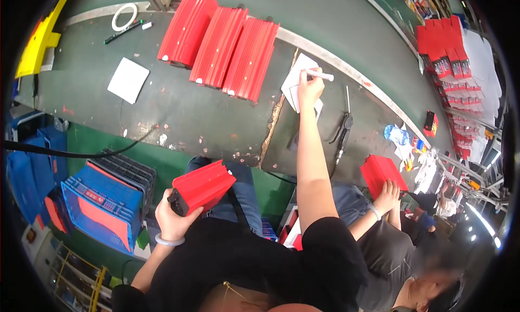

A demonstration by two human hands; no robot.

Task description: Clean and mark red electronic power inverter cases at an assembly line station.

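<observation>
My left hand (176, 217) grips a red ribbed metal case (205, 186) by its black end, held over my lap below the bench edge. On the bench, my outstretched right hand (310, 90) pinches a white marker pen (320, 74). Under that hand lie white paper sheets (290, 90), partly covered by my fingers and wrist; whether the pen touches them I cannot tell. Left of the sheets, three more red ribbed cases (250, 57) stand side by side at the back of the bench.
A black air blow gun (343, 130) lies right of my arm. At left are a white paper stack (128, 80), a green-black marker (123, 31) and a tape roll (124, 17). Blue crates (100, 204) stand lower left. A co-worker's hand (387, 197) holds another red case (383, 174).
</observation>
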